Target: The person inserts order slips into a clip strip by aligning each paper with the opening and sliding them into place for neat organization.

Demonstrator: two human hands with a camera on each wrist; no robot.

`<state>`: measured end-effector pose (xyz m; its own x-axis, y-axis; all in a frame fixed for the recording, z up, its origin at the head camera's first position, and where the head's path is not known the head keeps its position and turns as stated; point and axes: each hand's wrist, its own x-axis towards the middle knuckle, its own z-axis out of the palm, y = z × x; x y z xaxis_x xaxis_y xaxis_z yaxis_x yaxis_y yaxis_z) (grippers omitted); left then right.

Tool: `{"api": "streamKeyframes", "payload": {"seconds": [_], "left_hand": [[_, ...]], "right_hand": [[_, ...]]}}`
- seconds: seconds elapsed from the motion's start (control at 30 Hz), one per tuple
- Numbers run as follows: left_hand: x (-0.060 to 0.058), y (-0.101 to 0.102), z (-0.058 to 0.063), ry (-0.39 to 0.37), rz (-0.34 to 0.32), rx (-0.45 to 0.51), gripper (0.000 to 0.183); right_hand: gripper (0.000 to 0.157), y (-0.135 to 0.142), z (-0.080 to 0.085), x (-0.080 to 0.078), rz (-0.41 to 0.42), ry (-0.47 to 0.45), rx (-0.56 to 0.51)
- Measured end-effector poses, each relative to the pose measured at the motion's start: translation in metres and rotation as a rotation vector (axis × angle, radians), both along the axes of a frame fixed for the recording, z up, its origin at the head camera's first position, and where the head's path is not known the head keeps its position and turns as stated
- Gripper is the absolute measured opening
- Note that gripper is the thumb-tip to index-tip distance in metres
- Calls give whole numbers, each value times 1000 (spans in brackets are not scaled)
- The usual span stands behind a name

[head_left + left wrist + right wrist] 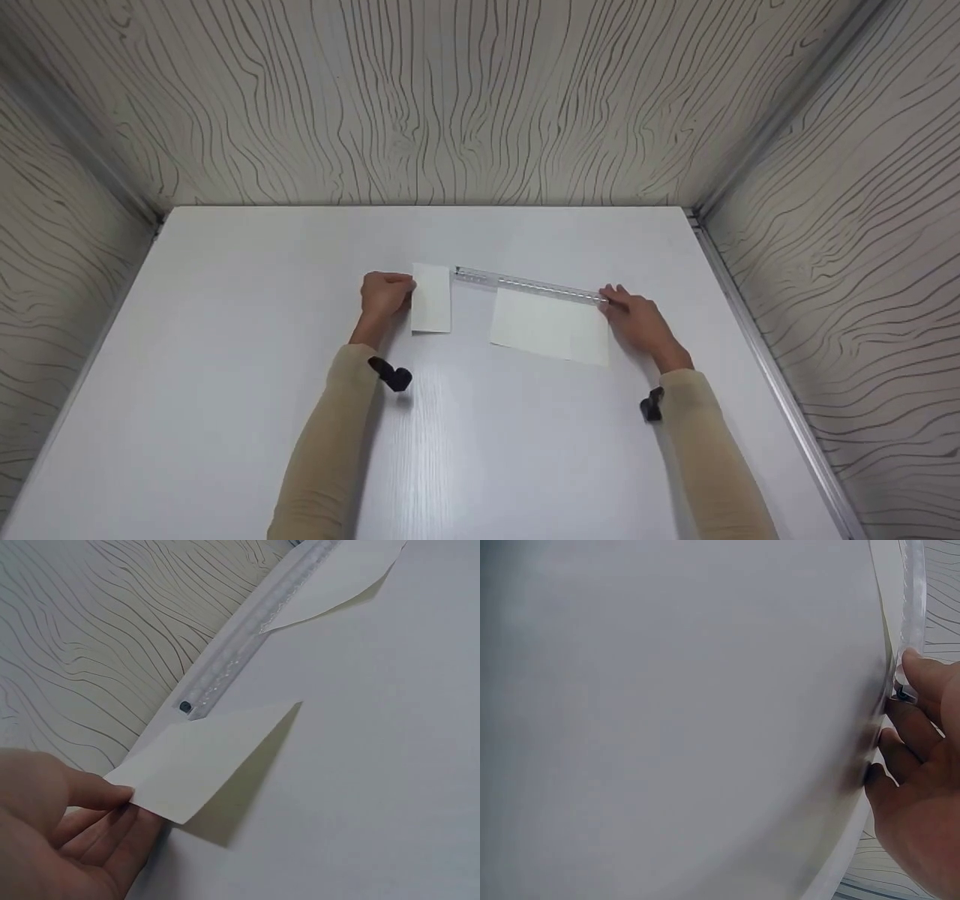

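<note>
My left hand (385,294) pinches the left edge of a small piece of pale paper (431,300) between thumb and fingers. The left wrist view shows that paper (202,765) tilted, with a shadow under its near edge. At the right, the thumb and fingers of my right hand (637,319) pinch the right end of a clear plastic ruler (540,288). Along the ruler's lower edge lies a larger pale paper sheet (551,330), its upper right corner right at the fingers. The ruler's far end comes close to the small paper's right edge.
All of this is on a white table (480,450), whose back edge meets a wood-grain patterned wall (450,105). Similar panels flank it left and right, with metal strips at the corners. A small black camera (397,377) sits at the left wrist, another camera (651,406) at the right.
</note>
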<state>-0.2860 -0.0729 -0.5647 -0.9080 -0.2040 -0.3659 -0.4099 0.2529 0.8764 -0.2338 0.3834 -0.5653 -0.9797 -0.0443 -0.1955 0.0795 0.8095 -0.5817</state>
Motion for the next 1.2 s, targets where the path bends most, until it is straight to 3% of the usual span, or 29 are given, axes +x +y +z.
{"api": "streamKeyframes", "payload": {"seconds": [1.2], "left_hand": [[-5,10,-2,-12,-1,-49,28]], "right_hand": [[53,2,0,-3,-12,-33,8]]}}
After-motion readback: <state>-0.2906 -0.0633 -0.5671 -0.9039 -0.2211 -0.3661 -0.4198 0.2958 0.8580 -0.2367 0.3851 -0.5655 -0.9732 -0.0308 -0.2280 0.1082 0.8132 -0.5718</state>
